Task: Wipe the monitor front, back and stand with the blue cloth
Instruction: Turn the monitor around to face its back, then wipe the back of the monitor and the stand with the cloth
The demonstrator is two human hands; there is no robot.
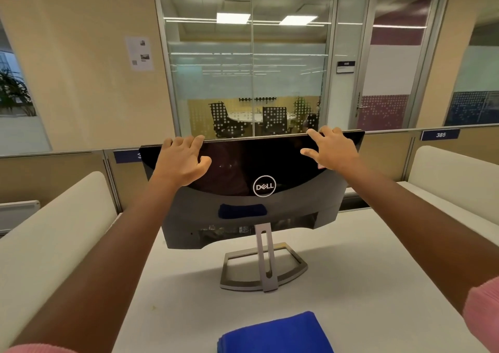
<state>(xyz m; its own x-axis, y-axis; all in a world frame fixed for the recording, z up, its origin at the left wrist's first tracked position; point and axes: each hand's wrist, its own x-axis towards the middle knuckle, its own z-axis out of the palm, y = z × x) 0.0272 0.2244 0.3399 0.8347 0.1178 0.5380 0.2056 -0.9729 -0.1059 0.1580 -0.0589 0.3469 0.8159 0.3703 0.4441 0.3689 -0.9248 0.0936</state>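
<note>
A black Dell monitor (263, 169) stands on the white table with its glossy back turned toward me. Its silver stand (266, 263) rests on the table in front of me. My left hand (182, 161) grips the top edge near the left corner, fingers curled over it and thumb on the back. My right hand (330, 148) holds the top edge near the right corner, with the index finger lying along the edge and the thumb on the back. The folded blue cloth (275, 333) lies on the table at the near edge, untouched; the monitor's back reflects it as a blue patch.
The white table (364, 258) is flanked by white padded dividers on the left (54, 231) and right (453, 179). A low beige partition (67, 174) runs behind the monitor. Beyond it are a glass-walled meeting room and a door.
</note>
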